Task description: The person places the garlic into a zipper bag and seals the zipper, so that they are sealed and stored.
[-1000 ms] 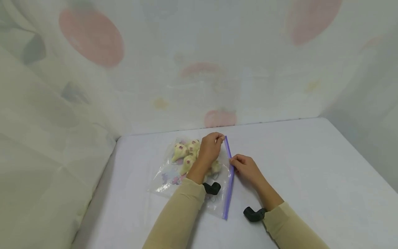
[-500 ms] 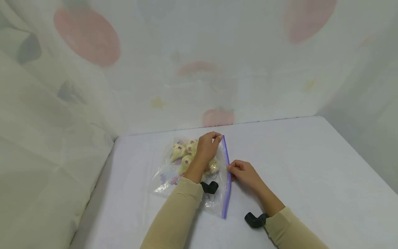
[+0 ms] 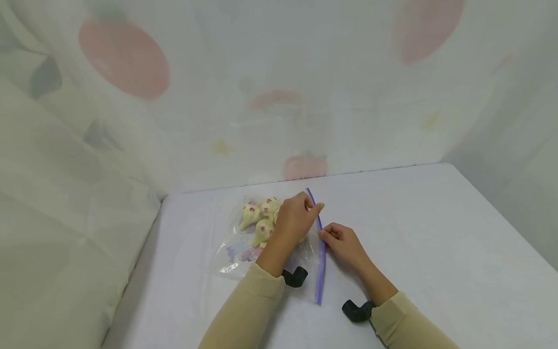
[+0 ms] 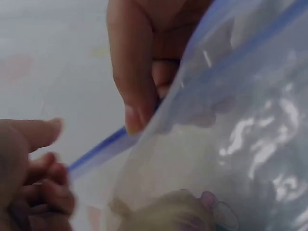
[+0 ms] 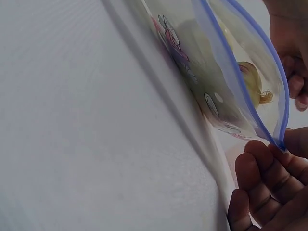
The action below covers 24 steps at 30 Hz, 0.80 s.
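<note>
A clear zip bag [image 3: 237,245] with a purple zip strip [image 3: 320,283] lies on the white table, printed with pink and purple figures. Inside are several cream, bulb-shaped things [image 3: 263,230] with purple marks. In the right wrist view, the bag's two purple edges [image 5: 226,48] stand apart, and one bulb [image 5: 251,82] shows a stringy tip. My right hand [image 3: 347,245] pinches the strip near its middle. My left hand [image 3: 296,217] is over the far part of the bag beside the strip. Its thumb [image 4: 41,134] stands away from its bent fingers, which hold nothing visible.
The white tabletop [image 3: 427,242] extends to the right of the bag. A pale curtain [image 3: 366,126] with faded red fruit prints hangs behind it, and more fabric [image 3: 65,218] hangs on the left. Black camera mounts [image 3: 295,277] sit at both wrists.
My left thumb has come away from the far end of the strip, and that hand has shifted slightly nearer. The right hand moved a little nearer along the strip, still pinching it.
</note>
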Motion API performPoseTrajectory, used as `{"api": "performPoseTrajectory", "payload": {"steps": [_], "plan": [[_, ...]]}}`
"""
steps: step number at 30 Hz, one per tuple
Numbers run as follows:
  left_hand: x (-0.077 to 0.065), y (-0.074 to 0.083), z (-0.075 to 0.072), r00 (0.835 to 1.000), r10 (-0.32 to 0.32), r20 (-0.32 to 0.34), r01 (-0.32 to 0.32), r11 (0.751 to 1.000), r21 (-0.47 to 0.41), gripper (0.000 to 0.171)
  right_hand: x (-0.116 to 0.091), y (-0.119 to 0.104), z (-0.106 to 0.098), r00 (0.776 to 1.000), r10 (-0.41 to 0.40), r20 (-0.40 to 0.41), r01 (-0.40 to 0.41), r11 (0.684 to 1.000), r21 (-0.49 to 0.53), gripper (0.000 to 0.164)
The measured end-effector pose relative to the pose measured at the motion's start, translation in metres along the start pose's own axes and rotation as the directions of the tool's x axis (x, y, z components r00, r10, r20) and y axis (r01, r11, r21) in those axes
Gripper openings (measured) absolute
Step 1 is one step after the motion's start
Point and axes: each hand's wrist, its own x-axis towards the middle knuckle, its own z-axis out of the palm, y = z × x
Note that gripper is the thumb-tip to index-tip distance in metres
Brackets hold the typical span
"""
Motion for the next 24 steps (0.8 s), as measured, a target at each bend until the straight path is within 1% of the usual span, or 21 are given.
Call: {"api": "performPoseTrajectory", "payload": {"steps": [1,3,5,7,9,12,16,20,24], "plan": [[-0.003,0.002,0.000,0.998,-0.022,0.058,0.021,1.000,0.022,0.039,0.000,0.000,0.000,1.000,-0.006,-0.006,0.006,1.000,0.000,0.017],[-0.007,0.003,0.000,0.985,-0.069,0.161,0.061,0.997,0.052,0.047,0.001,0.001,0.001,1.000,-0.010,-0.018,0.009,1.000,-0.002,0.017],[-0.011,0.003,0.003,0.971,-0.098,0.216,0.086,0.994,0.065,0.052,0.001,0.001,0.002,1.000,-0.009,-0.027,0.009,1.000,-0.003,0.017],[-0.013,0.003,0.006,0.962,-0.122,0.245,0.110,0.992,0.063,0.055,0.001,0.002,0.003,0.999,-0.008,-0.033,0.008,1.000,-0.004,0.017],[-0.014,0.002,0.008,0.958,-0.132,0.256,0.123,0.991,0.049,0.055,0.001,0.002,0.004,0.999,-0.010,-0.042,0.010,1.000,-0.008,0.016],[-0.013,0.000,0.011,0.955,-0.129,0.268,0.123,0.992,0.041,0.051,0.001,0.003,0.006,0.998,-0.029,-0.054,0.028,1.000,-0.014,0.015],[-0.010,-0.003,0.014,0.961,-0.094,0.261,0.085,0.995,0.044,0.045,0.003,0.003,0.007,0.997,-0.037,-0.067,0.035,0.999,-0.034,0.013],[-0.008,-0.004,0.018,0.969,-0.050,0.244,0.042,0.998,0.039,0.041,0.005,0.002,0.005,0.996,-0.032,-0.078,0.025,0.996,-0.085,0.014],[-0.006,-0.005,0.022,0.982,-0.022,0.186,0.016,0.999,0.035,0.041,0.006,-0.002,0.002,0.997,-0.026,-0.067,0.018,0.992,-0.123,0.017]]}}
